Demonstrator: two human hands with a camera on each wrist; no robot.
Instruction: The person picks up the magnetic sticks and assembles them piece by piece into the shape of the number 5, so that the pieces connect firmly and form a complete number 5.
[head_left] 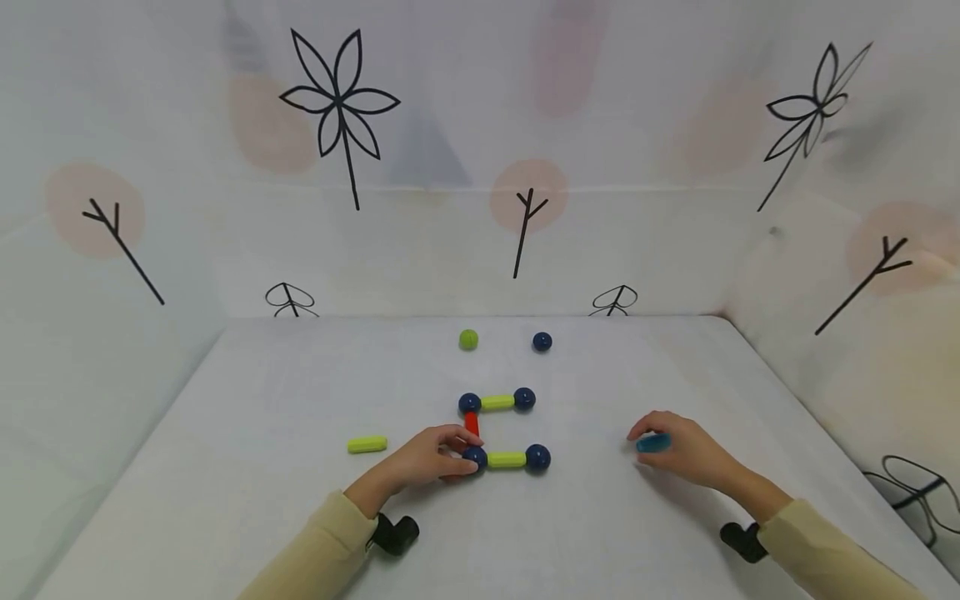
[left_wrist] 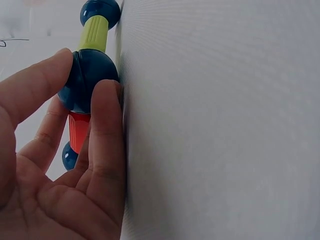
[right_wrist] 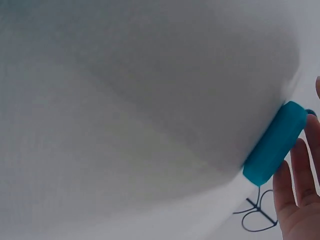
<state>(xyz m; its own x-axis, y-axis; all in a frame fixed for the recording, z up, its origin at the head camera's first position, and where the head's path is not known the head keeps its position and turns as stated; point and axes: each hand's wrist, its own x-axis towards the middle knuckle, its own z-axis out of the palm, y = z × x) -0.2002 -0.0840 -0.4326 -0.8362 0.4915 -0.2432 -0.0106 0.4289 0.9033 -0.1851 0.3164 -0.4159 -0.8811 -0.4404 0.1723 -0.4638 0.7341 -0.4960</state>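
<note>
My left hand (head_left: 431, 457) pinches a dark blue ball (left_wrist: 90, 75) at the near left corner of a C-shaped assembly of magnetic balls and rods. A yellow-green rod (head_left: 506, 459) runs from that ball to another dark blue ball (head_left: 537, 458). Behind the fingers, a red rod (head_left: 471, 423) leads back to a far corner ball (head_left: 469, 404), partly covered by the hand. Off to the right, my right hand (head_left: 690, 454) holds a teal blue rod (right_wrist: 276, 144). Its fingers (right_wrist: 301, 165) lie along one side of the rod, close over the table.
A second yellow-green rod (head_left: 497, 402) and ball (head_left: 524, 399) form the far arm. Behind the assembly sit a loose green ball (head_left: 468, 339) and a dark blue one (head_left: 542, 342). One loose yellow-green rod (head_left: 367, 445) lies left. Patterned cloth (head_left: 420, 250) walls off the white table (head_left: 225, 500).
</note>
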